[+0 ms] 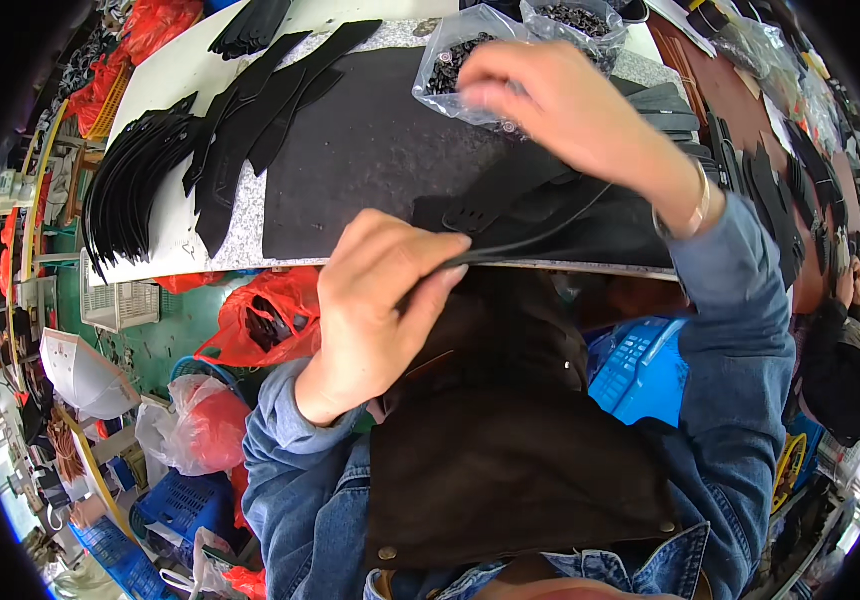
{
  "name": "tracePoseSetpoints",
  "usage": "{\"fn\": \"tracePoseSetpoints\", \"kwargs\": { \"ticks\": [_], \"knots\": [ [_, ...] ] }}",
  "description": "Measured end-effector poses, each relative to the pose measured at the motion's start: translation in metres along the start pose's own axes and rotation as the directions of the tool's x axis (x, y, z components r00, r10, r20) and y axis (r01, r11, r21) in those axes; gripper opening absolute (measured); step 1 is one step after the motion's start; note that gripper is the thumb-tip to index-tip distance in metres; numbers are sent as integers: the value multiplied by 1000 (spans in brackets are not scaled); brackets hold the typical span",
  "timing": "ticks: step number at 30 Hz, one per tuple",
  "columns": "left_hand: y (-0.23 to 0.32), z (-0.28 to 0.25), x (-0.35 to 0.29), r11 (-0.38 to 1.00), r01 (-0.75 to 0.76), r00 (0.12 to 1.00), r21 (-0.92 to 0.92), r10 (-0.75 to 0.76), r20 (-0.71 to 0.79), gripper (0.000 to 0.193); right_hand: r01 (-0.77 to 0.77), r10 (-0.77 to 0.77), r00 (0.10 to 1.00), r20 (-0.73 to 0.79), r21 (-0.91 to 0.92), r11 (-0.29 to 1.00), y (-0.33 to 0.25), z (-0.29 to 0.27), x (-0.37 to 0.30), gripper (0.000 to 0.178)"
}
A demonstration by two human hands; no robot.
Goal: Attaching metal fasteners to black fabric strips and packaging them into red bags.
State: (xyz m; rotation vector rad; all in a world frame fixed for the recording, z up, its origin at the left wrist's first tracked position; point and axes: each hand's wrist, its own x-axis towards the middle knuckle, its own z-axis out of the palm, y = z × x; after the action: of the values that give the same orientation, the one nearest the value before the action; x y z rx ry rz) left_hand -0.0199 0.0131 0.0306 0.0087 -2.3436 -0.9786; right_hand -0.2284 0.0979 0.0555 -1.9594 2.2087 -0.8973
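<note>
Between thumb and forefinger, my left hand point(380, 305) pinches the end of a black strap point(540, 232) at the near edge of the table. The strap curves off to the right, beneath my right forearm. Another flat black piece point(470, 212) with small holes at its end lies just behind it. Over the rim of a clear plastic bag point(442, 62) of small black parts is my right hand point(550, 95). Its fingers point left and are blurred by motion, so whether they grip a part cannot be made out. A black mat point(350, 150) lies under the work.
Stacked black strips point(140, 190) and longer cut pieces point(240, 130) lie on the table's left. A second clear bag point(575, 18) of dark parts stands at the back. Below are a red bag point(268, 318) and a blue basket point(640, 370). Another person point(845, 365) is at far right.
</note>
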Motion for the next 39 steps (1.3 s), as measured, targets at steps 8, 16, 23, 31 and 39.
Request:
{"fn": "tracePoseSetpoints", "kwargs": {
  "ticks": [8, 16, 23, 31, 39],
  "knots": [
    [-3, 5, -5, 994, -109, 993, -19, 109, 32, 30, 180, -57, 969, 241, -526, 831, 49, 40, 48, 14],
    [-5, 0, -7, 994, -91, 995, -53, 93, 34, 35, 152, -169, 985, 29, -598, 787, 55, 32, 46, 14],
    [-2, 2, -3, 992, -107, 990, -66, 100, -99, 35, 102, -107, 992, -72, -75, 992, 38, 18, 31, 15],
    [-1, 3, 0, 975, -145, 973, -168, 109, -205, 31, 53, -118, 986, 117, 451, 891, -53, 9, -29, 13],
    [3, 5, -4, 973, -206, 956, -106, 177, -236, 32, -25, -49, 990, 128, 517, 856, -60, 14, -40, 17]
  ]
}}
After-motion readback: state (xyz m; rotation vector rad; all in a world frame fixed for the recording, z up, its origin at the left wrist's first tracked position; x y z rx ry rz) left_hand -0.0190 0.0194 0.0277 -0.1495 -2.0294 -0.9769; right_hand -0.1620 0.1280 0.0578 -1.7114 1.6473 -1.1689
